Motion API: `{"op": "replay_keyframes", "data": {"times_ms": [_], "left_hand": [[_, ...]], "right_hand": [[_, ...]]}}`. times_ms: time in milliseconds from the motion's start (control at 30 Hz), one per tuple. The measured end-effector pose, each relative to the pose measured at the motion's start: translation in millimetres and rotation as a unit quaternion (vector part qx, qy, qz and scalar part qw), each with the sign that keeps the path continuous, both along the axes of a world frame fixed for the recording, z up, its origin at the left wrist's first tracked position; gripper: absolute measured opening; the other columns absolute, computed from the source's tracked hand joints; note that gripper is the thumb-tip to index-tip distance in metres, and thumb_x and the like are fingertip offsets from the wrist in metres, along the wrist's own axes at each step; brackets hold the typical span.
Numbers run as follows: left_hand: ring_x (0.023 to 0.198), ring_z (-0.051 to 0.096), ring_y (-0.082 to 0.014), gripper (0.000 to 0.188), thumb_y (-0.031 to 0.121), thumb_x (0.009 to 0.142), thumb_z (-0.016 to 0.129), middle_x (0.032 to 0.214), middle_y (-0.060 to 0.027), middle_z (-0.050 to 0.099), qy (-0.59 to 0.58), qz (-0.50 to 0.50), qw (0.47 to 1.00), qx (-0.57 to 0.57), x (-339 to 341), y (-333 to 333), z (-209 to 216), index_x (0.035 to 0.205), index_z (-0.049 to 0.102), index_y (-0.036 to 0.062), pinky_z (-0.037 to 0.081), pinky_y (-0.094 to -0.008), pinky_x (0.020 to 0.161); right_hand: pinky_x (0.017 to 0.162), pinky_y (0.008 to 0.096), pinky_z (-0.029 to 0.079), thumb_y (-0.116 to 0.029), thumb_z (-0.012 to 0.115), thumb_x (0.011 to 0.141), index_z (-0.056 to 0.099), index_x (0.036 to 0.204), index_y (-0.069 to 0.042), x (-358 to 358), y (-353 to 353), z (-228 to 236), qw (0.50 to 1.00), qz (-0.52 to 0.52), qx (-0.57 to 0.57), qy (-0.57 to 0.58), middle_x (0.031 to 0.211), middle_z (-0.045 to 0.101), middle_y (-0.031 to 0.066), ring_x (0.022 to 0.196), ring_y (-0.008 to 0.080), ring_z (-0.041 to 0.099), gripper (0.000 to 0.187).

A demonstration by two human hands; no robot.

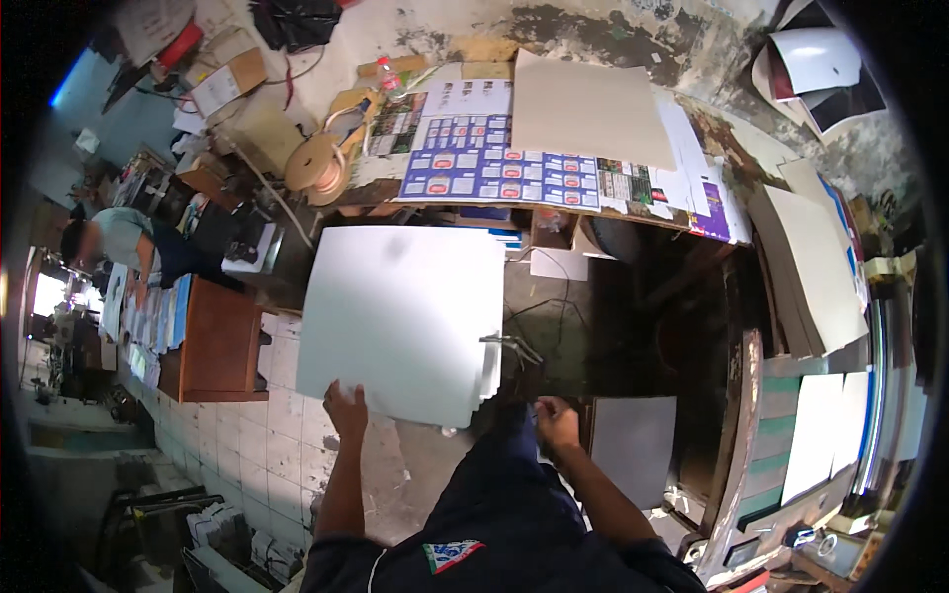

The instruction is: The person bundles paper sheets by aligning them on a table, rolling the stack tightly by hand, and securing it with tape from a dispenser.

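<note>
Evidently, the left hand [346, 410] touches the near-left corner of a stack of large white rectangular paper-like sheets [405, 316], spread ahead and rightward of it; whether pinching, I cannot tell. Right hand [560, 425], well to its right: fingers curled, contents unclear. Judgement: steady that corner, square the staggered right edges gently. Far ahead, a clear, red-capped plastic bottle [389, 79]; contents indistinct.

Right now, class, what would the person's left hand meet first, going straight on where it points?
The left hand would likely meet the stack of white sheets first, at its near edge; they may already touch, though depth is unclear.
</note>
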State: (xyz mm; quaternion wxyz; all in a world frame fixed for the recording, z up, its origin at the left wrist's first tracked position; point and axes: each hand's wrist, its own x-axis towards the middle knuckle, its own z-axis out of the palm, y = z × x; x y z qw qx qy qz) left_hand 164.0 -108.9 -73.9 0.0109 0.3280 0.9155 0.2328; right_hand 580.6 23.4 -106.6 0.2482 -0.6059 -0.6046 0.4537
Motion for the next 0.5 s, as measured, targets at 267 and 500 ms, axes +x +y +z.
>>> {"op": "replay_keyframes", "data": {"times_ms": [267, 500], "left_hand": [[0.115, 0.056, -0.0438, 0.059, 0.034, 0.087, 0.071, 0.121, -0.0302, 0.058, -0.030, 0.043, 0.999, 0.012, -109, -79, -27, 0.124, 0.056, -0.0086, 0.046, -0.0477, 0.098], [0.099, 0.060, -0.0378, 0.027, 0.028, 0.086, 0.064, 0.091, -0.0190, 0.066, 0.160, -0.136, 0.977, -0.037, -205, -100, -81, 0.103, 0.068, 0.0072, 0.048, -0.0474, 0.088]], "right_hand": [[0.073, 0.0346, 0.055, -0.027, 0.072, 0.083, 0.070, 0.104, 0.001, -112, -43, 9, 0.998, 0.029, 0.019, 0.046, 0.086, 0.072, 0.0167, 0.079, 0.0237, 0.071, 0.036], [0.076, 0.0427, 0.054, -0.030, 0.070, 0.082, 0.072, 0.104, -0.004, -162, -64, 2, 0.997, 0.019, 0.009, -0.072, 0.092, 0.071, 0.0189, 0.085, 0.0363, 0.070, 0.034]]}}
